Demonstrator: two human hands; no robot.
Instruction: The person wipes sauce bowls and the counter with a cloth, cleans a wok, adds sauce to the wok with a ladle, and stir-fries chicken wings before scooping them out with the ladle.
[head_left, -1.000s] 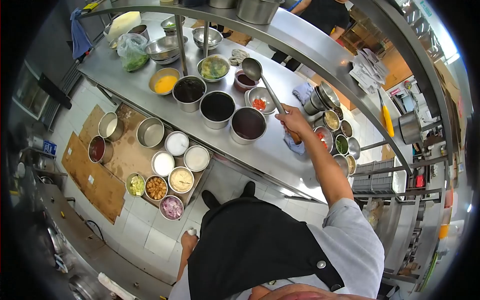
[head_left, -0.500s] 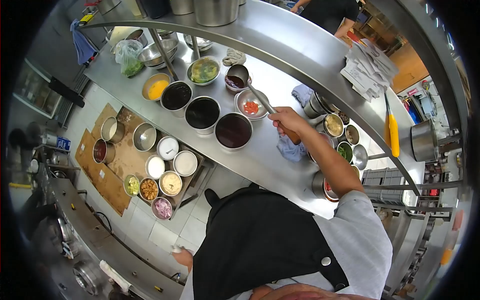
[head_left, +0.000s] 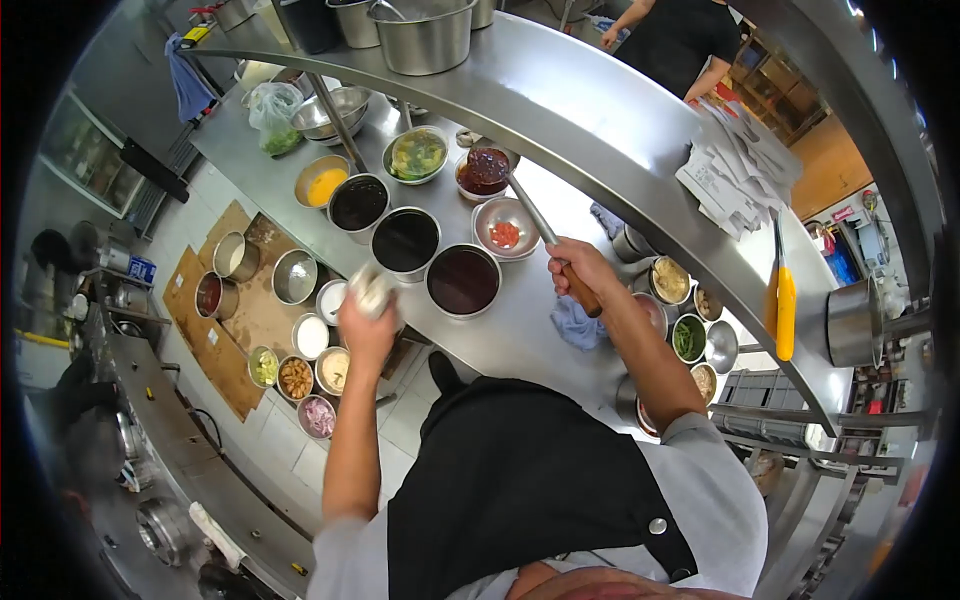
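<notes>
My right hand is closed around the wooden handle of a ladle. The ladle's cup holds dark red, chunky sauce, over a bowl of similar sauce on the steel counter. Nearer to me is a metal bowl with chopped red pieces. My left hand is raised near the counter's edge, closed on a white cloth-like bundle smeared by motion. Beside it stand pots of dark liquid, among them one pot and a reddish-brown one.
A steel shelf crosses above the counter, with order slips and a yellow-handled knife. Several ingredient bowls stand low at left, including sliced onion. A blue cloth lies by my right forearm. Another person stands beyond.
My left hand has come up from beside my body to the counter's edge with the white bundle. The ladle's cup has turned and now shows sauce in it.
</notes>
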